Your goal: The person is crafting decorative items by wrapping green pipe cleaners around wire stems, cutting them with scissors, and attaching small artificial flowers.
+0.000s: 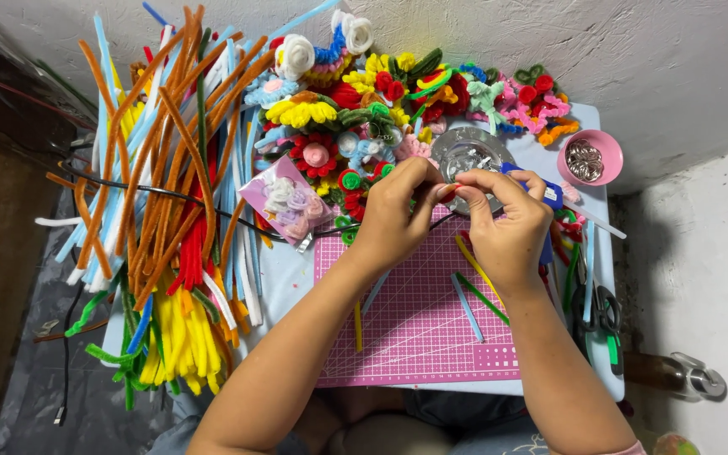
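A: Two hands meet over the far edge of the pink cutting mat [431, 329]. The left hand [393, 215] and the right hand [507, 223] come together fingertip to fingertip.

B: What sits between them?

A: A small red piece [446, 192], pinched where the thumbs and forefingers touch. It is too small to tell its shape. Each hand's grip is pressed together on it.

B: Does the right hand hold anything more?

A: A blue tool [549, 198] pokes out behind its knuckles, tucked against the palm; what kind of tool, I cannot tell.

B: And around them?

A: Just beyond the fingers stands a clear glass dish [465, 150]. Behind that, along the wall, lies a row of finished pipe-cleaner flowers [364, 101] in red, yellow, blue and pink. At the far right corner of the counter [292, 282] is a pink bowl [590, 158] holding silvery bits.

B: And the left side?

A: A big heap of loose pipe cleaners [170, 211], orange, light blue, red, yellow and green. Near it lies a small clear bag [286, 200]. A few short cut stems [473, 286] rest on the mat, and scissors [604, 324] lie at the right edge.
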